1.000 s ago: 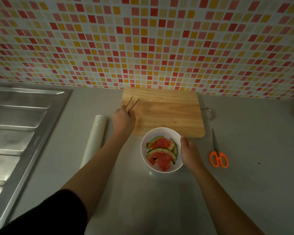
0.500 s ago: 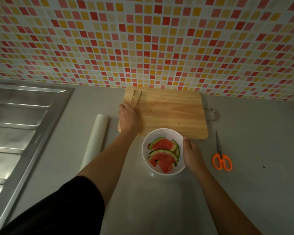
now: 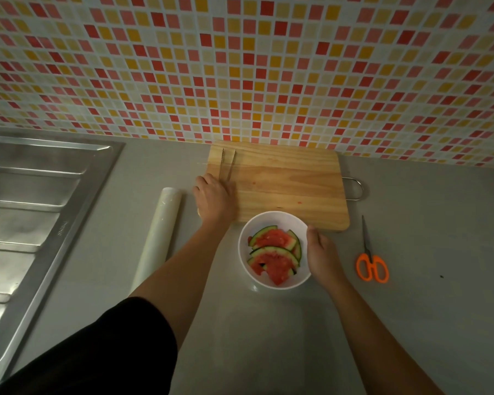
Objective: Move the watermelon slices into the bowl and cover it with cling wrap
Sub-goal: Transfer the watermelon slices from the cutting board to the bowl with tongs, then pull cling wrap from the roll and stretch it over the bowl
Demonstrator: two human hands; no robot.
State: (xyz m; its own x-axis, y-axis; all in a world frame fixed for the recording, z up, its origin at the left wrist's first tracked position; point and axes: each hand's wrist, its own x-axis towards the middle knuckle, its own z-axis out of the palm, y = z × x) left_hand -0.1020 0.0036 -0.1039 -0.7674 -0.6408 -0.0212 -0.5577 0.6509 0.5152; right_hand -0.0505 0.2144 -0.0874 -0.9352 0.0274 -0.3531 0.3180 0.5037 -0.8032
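- Near the front edge of the wooden cutting board (image 3: 285, 183), I see the white bowl (image 3: 271, 223) on the grey counter (image 3: 411, 309), its far rim overlapping the board's near edge.
- Inside it lie the watermelon slices (image 3: 274, 252): thin curved wedges, red flesh with dark green rind, stacked and overlapping. Their rind arcs bow away from me and their long axes run roughly left to right.
- My right hand (image 3: 321, 255) grips the bowl's right rim, thumb at the top edge, fingers curled around the outer wall.
- My left hand (image 3: 214, 199) rests at the board's left edge, fingers closed around the near end of the metal tongs (image 3: 228, 166). The tongs lie on the board pointing away toward the tiled wall (image 3: 240, 67), their two arms slightly apart.
- Left of that hand, the cling wrap roll (image 3: 159, 235) lies on the counter, its long axis running from near me toward the wall, tilted a little rightward at the far end. It looks pale and translucent.
- Orange-handled scissors (image 3: 370, 258) lie right of the bowl, blades pointing away from me.
- A steel sink drainboard (image 3: 26, 223) fills the left side.
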